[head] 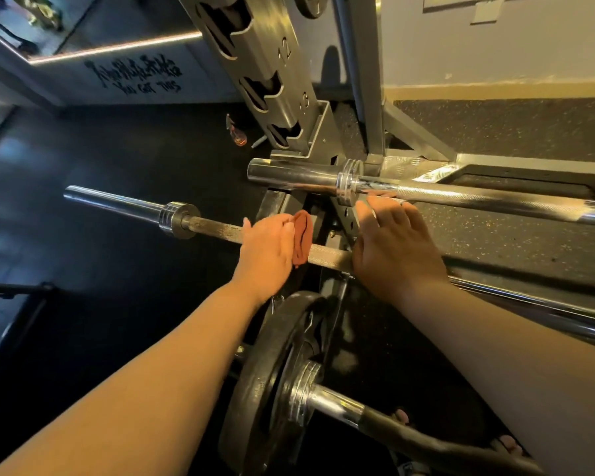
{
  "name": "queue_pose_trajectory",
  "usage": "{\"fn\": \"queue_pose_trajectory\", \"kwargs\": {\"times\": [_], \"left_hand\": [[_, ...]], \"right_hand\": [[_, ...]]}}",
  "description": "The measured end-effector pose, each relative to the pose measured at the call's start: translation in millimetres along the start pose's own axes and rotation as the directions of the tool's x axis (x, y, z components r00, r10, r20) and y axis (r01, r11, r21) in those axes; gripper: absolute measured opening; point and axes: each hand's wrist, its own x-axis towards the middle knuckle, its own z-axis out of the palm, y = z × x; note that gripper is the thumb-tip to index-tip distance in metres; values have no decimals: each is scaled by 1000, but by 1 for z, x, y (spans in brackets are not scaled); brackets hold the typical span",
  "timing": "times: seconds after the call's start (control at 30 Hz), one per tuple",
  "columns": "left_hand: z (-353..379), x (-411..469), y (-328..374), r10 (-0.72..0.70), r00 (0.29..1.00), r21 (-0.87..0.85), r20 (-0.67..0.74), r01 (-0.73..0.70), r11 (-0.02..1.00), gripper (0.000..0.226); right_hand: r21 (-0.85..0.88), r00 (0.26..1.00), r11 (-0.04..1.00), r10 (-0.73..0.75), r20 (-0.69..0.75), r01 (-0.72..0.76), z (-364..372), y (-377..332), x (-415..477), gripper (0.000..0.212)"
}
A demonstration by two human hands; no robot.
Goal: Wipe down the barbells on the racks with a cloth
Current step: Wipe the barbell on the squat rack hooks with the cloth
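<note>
Far left, black brush-style lettering on the pale grey wall [193, 75] reads "YOU GOT THIS". The scrawled line above it is too blurred to read. On the slotted grey metal rack upright [272, 63] there's a 12, and lower down, a 13.

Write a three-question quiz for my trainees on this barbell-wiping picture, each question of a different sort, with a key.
1. True or false: the left hand holds the red cloth against the middle barbell.
2. Which bar carries the black weight plate? A. upper barbell B. middle barbell C. lowest barbell
3. Fill in: the fingers of the right hand are ___, not curled.
Key: 1 true; 2 C; 3 straight.
</note>
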Motion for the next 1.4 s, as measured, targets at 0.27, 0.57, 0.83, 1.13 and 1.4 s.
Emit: {"fn": "queue_pose_trajectory", "kwargs": {"times": [0.27, 0.57, 0.83, 1.13, 1.4], "left_hand": [[2, 3, 27, 342, 894, -78, 290, -334, 939, 21], [-7, 3, -9, -77, 990, -112, -115, 64, 992, 28], [0, -3, 22, 242, 933, -133, 266, -213, 968, 19], [-4, 2, 27, -46, 987, 14, 154, 45, 999, 21], [7, -2, 50, 190, 897, -13, 400, -202, 979, 10]], "right_hand": [[14, 999, 999, -35, -17, 35, -1, -1, -2, 31], [20, 997, 998, -57, 47, 56, -4, 0, -1, 44], [125, 989, 984, -114, -99, 126, 6, 8, 5, 20], [27, 976, 985, -166, -141, 172, 17, 12, 4, 27], [97, 971, 978, -167, -174, 186, 19, 15, 4, 17]]}}
